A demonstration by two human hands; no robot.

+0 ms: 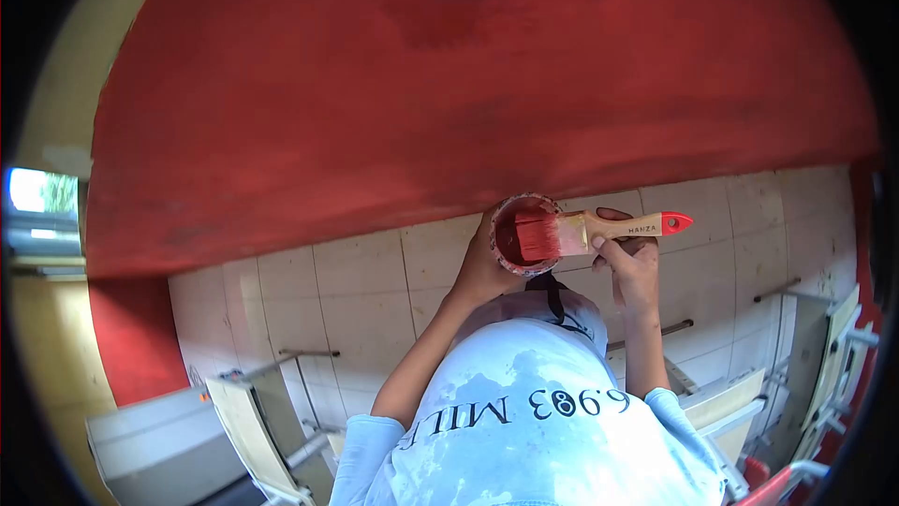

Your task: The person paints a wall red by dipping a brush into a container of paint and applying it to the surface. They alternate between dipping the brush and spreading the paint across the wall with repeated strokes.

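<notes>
A paint cup [526, 270] with a paint-spattered rim is held by my left hand [479, 263], whose fingers wrap round its side. Red paint shows inside it. My right hand [629, 263] grips a wide paintbrush [637, 225] by its wooden handle with a red tip. The brush lies level, its red-coated bristles over the mouth of the cup. Whether the bristles touch the rim cannot be made out. Just beyond both hands rises a red wall [487, 75], with darker patches in places.
Pale floor tiles [365, 267] run along the wall's foot. Desks or chairs with metal legs stand at the lower left [248, 422] and lower right [730, 403]. A grey-white box-like object [159, 436] is at the far lower left, below a window [42, 192].
</notes>
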